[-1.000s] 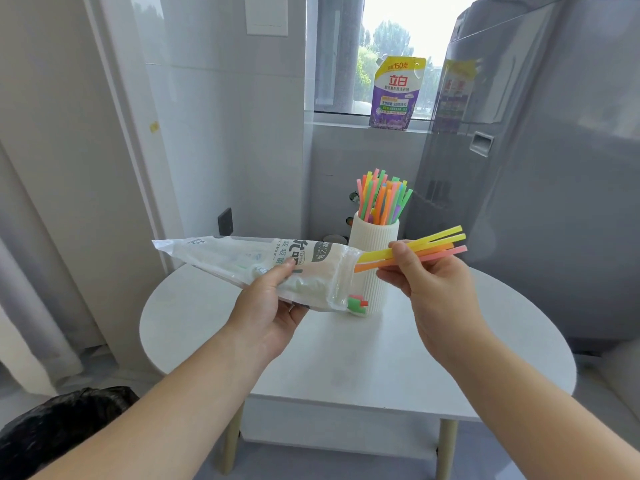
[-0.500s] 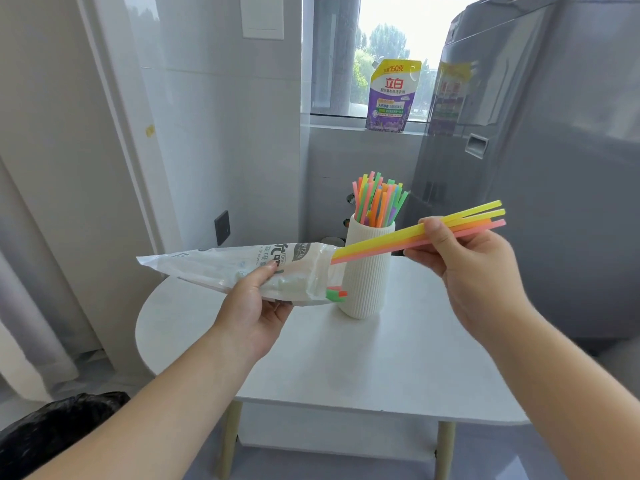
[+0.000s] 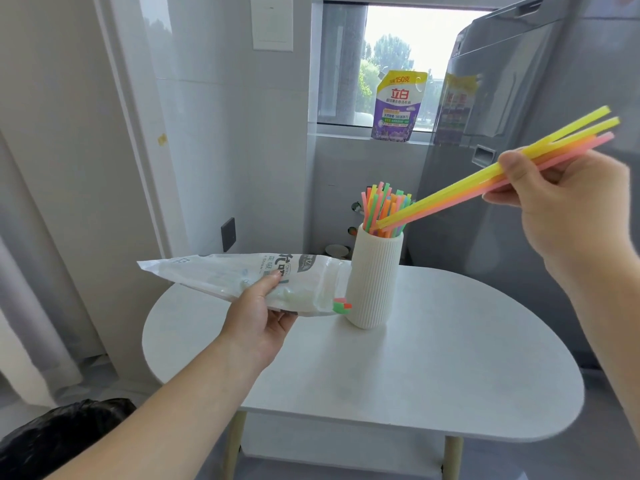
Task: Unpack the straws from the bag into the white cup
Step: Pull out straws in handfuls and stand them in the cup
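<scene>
My left hand (image 3: 258, 317) grips a clear printed straw bag (image 3: 242, 277) held level over the table, its open end beside the white cup. Green and red straw ends (image 3: 342, 305) poke out of that opening. The ribbed white cup (image 3: 374, 278) stands upright on the table with several coloured straws (image 3: 382, 206) in it. My right hand (image 3: 568, 206) pinches a small bundle of yellow, orange and pink straws (image 3: 460, 190) up at the right. The bundle slants down to the left, and its lower tips sit at the cup's mouth.
A white oval table (image 3: 433, 368) holds the cup. A grey washing machine (image 3: 519, 133) stands behind on the right. A purple detergent pouch (image 3: 398, 105) sits on the window sill. A black bin bag (image 3: 59, 438) lies on the floor at the lower left.
My right hand has pulled the straw bundle fully out of the bag, lifted it up and right, and brought its lower tips to the cup's mouth. The bag has stayed roughly level.
</scene>
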Motion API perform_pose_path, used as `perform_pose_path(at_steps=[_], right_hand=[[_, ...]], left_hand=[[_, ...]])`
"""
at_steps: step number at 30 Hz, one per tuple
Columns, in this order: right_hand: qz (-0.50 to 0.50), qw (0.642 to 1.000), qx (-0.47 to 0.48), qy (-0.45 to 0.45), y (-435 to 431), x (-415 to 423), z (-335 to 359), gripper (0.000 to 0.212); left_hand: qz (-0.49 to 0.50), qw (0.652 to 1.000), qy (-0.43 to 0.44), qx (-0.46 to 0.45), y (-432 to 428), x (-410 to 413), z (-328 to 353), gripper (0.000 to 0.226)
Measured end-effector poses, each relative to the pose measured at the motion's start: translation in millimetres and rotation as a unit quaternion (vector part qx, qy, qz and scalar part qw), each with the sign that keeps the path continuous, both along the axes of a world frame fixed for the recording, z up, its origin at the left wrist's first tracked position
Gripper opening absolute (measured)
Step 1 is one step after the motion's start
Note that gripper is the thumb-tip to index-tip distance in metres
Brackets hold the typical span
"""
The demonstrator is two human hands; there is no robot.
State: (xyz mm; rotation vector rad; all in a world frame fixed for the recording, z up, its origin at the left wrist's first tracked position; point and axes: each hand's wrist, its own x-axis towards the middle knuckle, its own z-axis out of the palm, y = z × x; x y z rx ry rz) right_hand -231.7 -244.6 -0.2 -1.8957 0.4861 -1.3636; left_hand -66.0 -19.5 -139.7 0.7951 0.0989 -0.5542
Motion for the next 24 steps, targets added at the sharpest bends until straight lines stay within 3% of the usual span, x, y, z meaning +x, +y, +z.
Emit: perform_pose_path(at_steps=[9, 24], right_hand=[[0.004, 0.993, -0.064, 0.102, 1.4, 24.0, 22.4, 0.015], [0.037, 0.981, -0.092, 0.168, -5.1, 53.1, 55.8, 0.029]], left_hand=[[-0.010, 1.000, -0.012, 0.000, -2.0, 1.0, -1.3, 0.025], [-0.015, 1.000, -0.019, -0.003, -3.2, 3.4, -5.3, 0.034]])
